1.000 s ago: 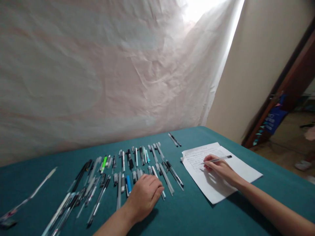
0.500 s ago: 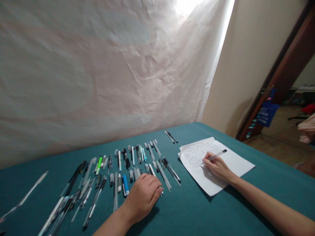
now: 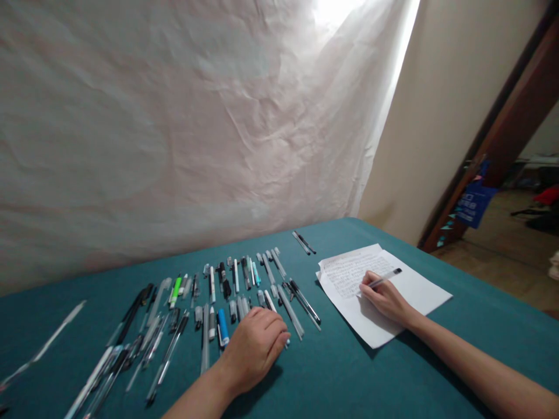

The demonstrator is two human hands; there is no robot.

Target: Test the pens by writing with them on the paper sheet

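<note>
Plainly, the right fingers (image 3: pixel 370 281) pinch a slim, translucent pen (image 3: pixel 386 277) over flat paper (image 3: pixel 421 295); whether the curled left fingers (image 3: pixel 271 327) grip anything is unclear.

On the table (image 3: pixel 340 378), paper sheets (image 3: pixel 421 291) lie toward the right edge, beneath my right hand (image 3: pixel 385 298) and its pen (image 3: pixel 385 277); left of them, rows of pens (image 3: pixel 223 327) spread beyond my left hand (image 3: pixel 257 343); two more pens (image 3: pixel 301 243) lie near the far edge.

A passable lane of bare cloth (image 3: pixel 334 366) parts the paper (image 3: pixel 369 320) from obstructing pens (image 3: pixel 223 327).
</note>
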